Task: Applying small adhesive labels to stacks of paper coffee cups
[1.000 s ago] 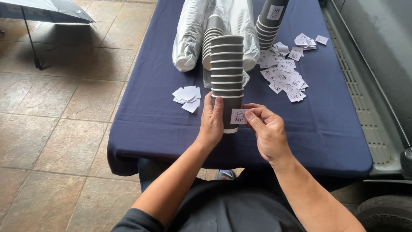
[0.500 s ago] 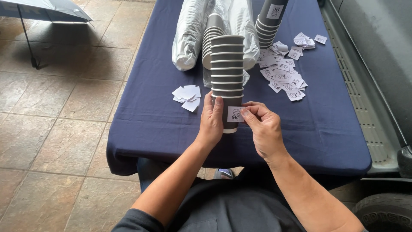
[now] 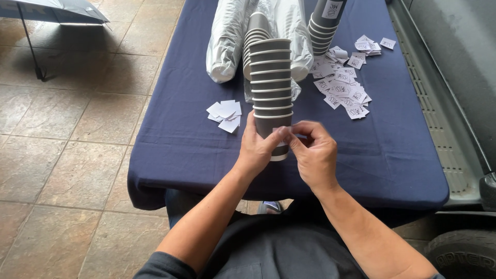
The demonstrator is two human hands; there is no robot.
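A tall stack of grey paper cups (image 3: 272, 82) stands upright on the dark blue tablecloth (image 3: 181, 139). My left hand (image 3: 257, 147) wraps around the bottom cup of the stack from the left. My right hand (image 3: 312, 152) presses its fingertips against the front of that same bottom cup, covering the small white paper label there. Only a sliver of the label shows between the fingers.
A small pile of white paper slips (image 3: 226, 113) lies left of the stack; many printed labels (image 3: 343, 85) are scattered at the right. Plastic-wrapped cup sleeves (image 3: 230, 36) and another cup stack (image 3: 325, 20) lie behind. A folded umbrella (image 3: 46, 13) stands on the tiled floor at left.
My right hand has moved left and pressed the white label onto the bottom cup; the label, plainly visible before, is now hidden under my fingers.
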